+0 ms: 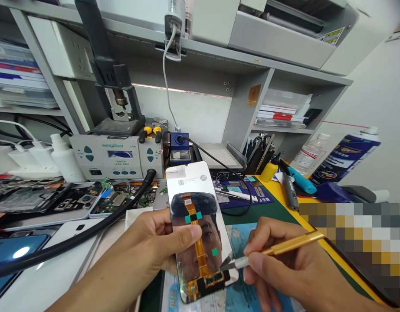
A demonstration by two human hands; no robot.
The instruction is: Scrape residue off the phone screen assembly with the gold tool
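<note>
My left hand (pixel 154 247) grips a phone screen panel (pixel 190 182) held upright, back side toward me, thumb pressed on its left edge. An orange flex cable (pixel 200 255) with green tape squares runs down its shiny back to a connector at the bottom. My right hand (pixel 278 268) pinches a craft knife with a gold handle (pixel 294 244). The blade tip (pixel 226 264) touches the panel near the lower right of the cable connector.
A grey rework station (pixel 117 158) stands behind, its black hose (pixel 73 240) crossing the bench at left. Opened phones and circuit boards (pixel 57 199) lie at left. A spray can (pixel 346 156), clear bottle (pixel 309 151), tool holder (pixel 260 151) and blue tool (pixel 300 180) sit at right on a green mat (pixel 274 212).
</note>
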